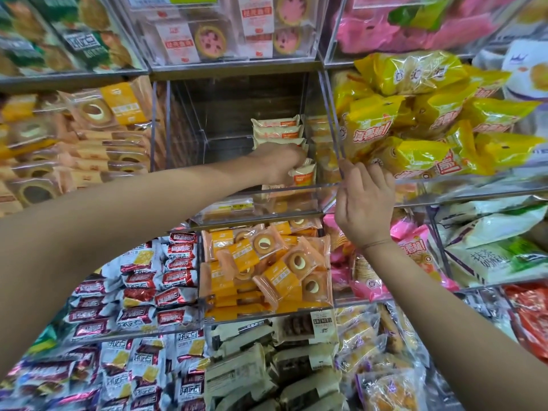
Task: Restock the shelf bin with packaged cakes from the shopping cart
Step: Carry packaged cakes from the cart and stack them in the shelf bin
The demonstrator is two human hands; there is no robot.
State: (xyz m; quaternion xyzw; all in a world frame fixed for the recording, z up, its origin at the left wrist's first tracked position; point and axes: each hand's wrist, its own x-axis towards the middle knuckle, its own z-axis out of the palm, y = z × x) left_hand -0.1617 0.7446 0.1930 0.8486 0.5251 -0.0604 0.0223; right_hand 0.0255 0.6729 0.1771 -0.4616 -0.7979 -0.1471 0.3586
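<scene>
A clear acrylic shelf bin point(296, 189) sits at centre, mostly hollow on its left side. Cream and orange packaged cakes point(277, 130) are stacked against its right wall. My left hand point(277, 164) reaches deep into the bin and grips a cream and orange cake pack point(304, 175) at the foot of the stack. My right hand point(363, 200) pinches the bin's front right corner edge point(341, 161) between thumb and fingers. The shopping cart is out of view.
Neighbouring bins surround it: yellow snack bags point(430, 126) right, ring cakes point(89, 137) left, orange ring-cake packs point(267, 268) below, pink-topped cakes point(213, 40) above. Red and white wafer packs point(142, 292) fill the lower left.
</scene>
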